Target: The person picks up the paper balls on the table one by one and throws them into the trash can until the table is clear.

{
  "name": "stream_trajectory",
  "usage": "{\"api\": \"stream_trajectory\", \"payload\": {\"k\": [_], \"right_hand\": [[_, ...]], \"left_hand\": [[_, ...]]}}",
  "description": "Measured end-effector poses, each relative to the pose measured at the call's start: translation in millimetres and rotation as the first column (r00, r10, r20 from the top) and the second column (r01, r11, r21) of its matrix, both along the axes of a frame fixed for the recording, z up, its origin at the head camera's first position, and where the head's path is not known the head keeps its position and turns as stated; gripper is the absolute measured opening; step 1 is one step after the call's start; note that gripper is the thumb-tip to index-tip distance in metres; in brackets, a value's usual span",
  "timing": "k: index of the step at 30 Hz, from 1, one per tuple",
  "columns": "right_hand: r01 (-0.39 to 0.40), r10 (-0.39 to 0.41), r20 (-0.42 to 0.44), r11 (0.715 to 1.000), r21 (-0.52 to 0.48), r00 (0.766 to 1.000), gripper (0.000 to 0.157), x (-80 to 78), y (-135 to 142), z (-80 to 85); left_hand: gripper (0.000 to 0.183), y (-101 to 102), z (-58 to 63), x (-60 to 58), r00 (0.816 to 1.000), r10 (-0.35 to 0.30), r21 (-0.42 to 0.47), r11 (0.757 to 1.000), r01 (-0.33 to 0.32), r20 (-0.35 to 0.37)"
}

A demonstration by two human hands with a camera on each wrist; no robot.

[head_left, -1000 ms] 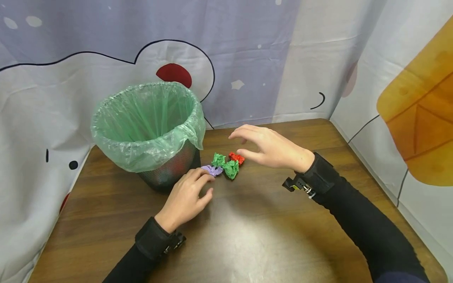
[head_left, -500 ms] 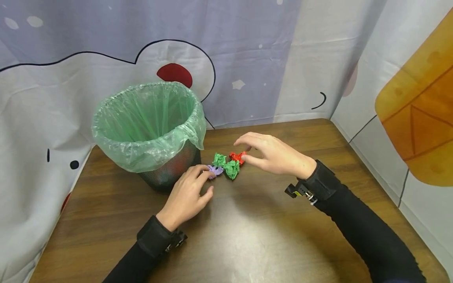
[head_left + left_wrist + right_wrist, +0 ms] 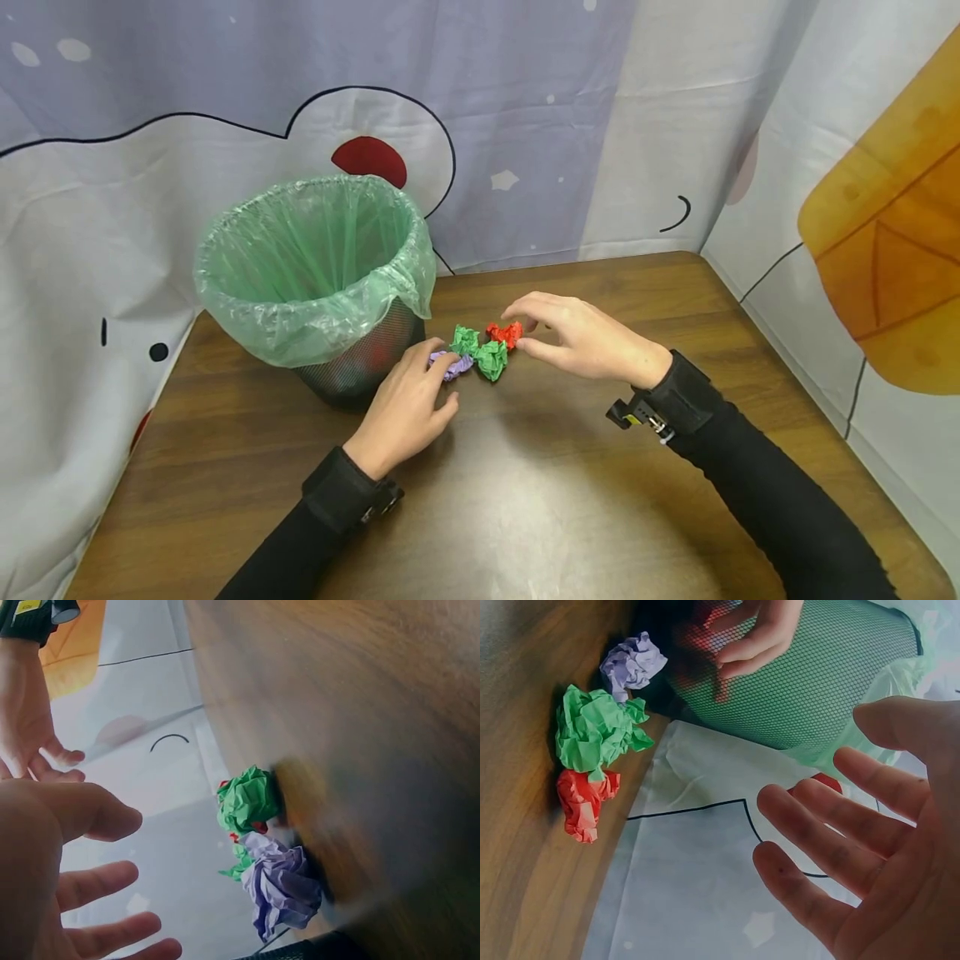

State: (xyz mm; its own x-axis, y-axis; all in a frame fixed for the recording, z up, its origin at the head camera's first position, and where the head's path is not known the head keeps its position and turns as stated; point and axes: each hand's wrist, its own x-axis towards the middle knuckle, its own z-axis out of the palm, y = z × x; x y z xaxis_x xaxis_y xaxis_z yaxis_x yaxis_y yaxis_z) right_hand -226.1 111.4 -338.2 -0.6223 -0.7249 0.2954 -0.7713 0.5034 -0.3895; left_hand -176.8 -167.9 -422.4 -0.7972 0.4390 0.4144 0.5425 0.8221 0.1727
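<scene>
Crumpled paper balls lie in a cluster on the wooden table: a purple paper ball (image 3: 452,366), two green ones, the nearer green paper ball (image 3: 492,360) and the farther green paper ball (image 3: 465,340), and a red paper ball (image 3: 506,334). My left hand (image 3: 408,404) hovers beside the purple ball with fingers spread; the left wrist view shows a gap between its fingertips and the purple ball (image 3: 281,889). To the right of the red ball is my right hand (image 3: 581,340), its fingers loosely bent and holding nothing. In the right wrist view the red ball (image 3: 585,804) is apart from that hand.
A black mesh bin (image 3: 360,367) lined with a green plastic bag (image 3: 322,312) stands at the left, just behind my left hand. Printed curtains (image 3: 525,133) hang behind and along the right side of the wooden table (image 3: 525,517).
My right hand has come down and slightly right, nearer the red ball. My left hand has shifted a little forward and right over the purple ball's near side. The paper balls stay put.
</scene>
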Motion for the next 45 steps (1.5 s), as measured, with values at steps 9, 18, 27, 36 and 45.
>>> {"api": "stream_trajectory", "payload": {"k": [9,18,27,36,45], "right_hand": [[0.030,-0.032,0.039,0.999,0.039,0.999,0.036,4.6,5.8,-9.2],[0.038,-0.040,0.040,0.998,0.054,0.998,0.037,6.2,11.1,-11.0],[0.027,-0.029,0.042,0.998,0.051,0.999,0.035,7.4,14.1,-8.9],[0.029,-0.032,0.046,0.998,0.055,0.998,0.036,7.4,16.0,-10.1],[0.026,-0.028,0.037,0.998,0.051,0.999,0.035,6.3,15.4,-11.8]], "left_hand": [[0.046,9.0,-6.4,-8.5,0.999,0.017,-0.022,1.000,-0.016,0.049],[0.048,20.5,-7.8,-17.3,0.999,0.008,-0.099,0.995,-0.004,0.037],[0.040,29.8,-14.2,-25.9,0.999,0.029,-0.114,0.993,-0.027,0.015],[0.043,32.2,-19.1,-30.6,0.995,0.068,-0.149,0.987,-0.057,0.072],[0.032,31.8,-22.2,-29.0,0.994,0.070,-0.189,0.981,-0.054,0.081]]}}
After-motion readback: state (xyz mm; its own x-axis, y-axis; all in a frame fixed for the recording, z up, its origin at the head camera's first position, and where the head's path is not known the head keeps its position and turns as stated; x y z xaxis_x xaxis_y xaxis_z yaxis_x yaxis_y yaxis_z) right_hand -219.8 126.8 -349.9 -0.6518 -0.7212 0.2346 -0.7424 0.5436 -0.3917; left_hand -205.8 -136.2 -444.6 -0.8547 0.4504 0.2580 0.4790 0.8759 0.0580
